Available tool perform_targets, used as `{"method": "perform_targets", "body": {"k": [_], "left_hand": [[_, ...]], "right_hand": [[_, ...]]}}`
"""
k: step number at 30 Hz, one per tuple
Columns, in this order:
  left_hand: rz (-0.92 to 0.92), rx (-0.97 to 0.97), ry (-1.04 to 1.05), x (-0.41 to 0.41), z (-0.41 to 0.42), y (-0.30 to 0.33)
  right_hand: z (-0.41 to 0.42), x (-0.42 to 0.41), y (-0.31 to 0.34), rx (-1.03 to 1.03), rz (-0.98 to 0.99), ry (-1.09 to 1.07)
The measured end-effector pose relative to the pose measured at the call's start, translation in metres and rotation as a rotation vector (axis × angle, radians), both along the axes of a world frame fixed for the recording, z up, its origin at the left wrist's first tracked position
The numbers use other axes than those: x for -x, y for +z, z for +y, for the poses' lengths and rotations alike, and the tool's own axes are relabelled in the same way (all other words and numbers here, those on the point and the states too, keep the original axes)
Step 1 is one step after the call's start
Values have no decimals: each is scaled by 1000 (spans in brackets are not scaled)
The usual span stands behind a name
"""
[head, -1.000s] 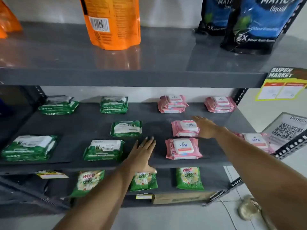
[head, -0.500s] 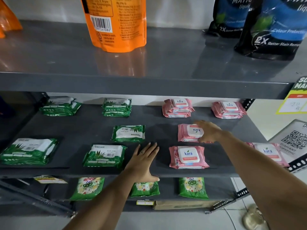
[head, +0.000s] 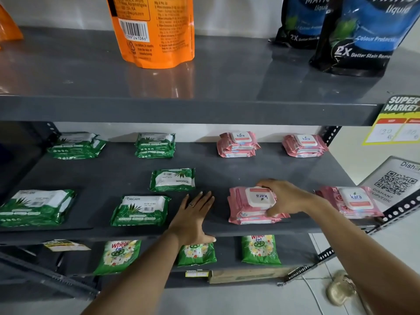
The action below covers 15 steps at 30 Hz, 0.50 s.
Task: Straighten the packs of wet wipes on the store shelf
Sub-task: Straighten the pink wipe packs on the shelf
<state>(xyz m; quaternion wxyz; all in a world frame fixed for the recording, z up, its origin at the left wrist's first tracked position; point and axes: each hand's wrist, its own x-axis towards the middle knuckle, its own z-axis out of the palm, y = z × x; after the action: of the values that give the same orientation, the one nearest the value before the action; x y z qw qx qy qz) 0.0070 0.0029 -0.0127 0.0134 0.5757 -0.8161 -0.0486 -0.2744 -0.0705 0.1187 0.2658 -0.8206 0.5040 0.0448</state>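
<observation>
- The right hand grips a pink Kara wipes pack from its right side, fingers curled over the white lid and thumb against the near edge. That pack sits on a second pink pack near the front edge of the middle shelf, its "kara" lettering upside down.
- The left hand lies flat and spread on the bare shelf, holding nothing, thumb hooked over the front lip, a ring on one finger.
- Open shelf lies between the left hand and the pink stack, and behind the stack toward the back row.
- Another Kara pack lies at the shelf's right end, beside the perforated upright.
- Two pink Kara stacks sit at the back wall, with green stacks to their left.
- Green Origami packs lie left of the hand; one is turned around, its name upside down.
- Below, green "Wheel 2 in 1" pouches stand.
- Above, an orange pouch and blue "Matic liquid" pouches.
- A "Super Market" price tag hangs at right, above a QR-code sign.
</observation>
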Motion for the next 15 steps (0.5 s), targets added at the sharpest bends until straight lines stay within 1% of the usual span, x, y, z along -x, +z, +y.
{"method": "perform_targets", "body": {"k": [7,9,11,13,15], "left_hand": [[-11,-1,6,1,1,0],[-15,-11,11,1,-1,1],[-15,-23,17,1,-2,1],[-22,-24,20,2,-2,1],[-22,-13,21,2,-2,1]], "right_hand": [[6,1,0,-33,30,-33],[14,1,6,31,-11,-102],[26,-6,10,154,-25,-178],[38,-18,8,251,38,-280],[48,-31,1,307,141,-353]]}}
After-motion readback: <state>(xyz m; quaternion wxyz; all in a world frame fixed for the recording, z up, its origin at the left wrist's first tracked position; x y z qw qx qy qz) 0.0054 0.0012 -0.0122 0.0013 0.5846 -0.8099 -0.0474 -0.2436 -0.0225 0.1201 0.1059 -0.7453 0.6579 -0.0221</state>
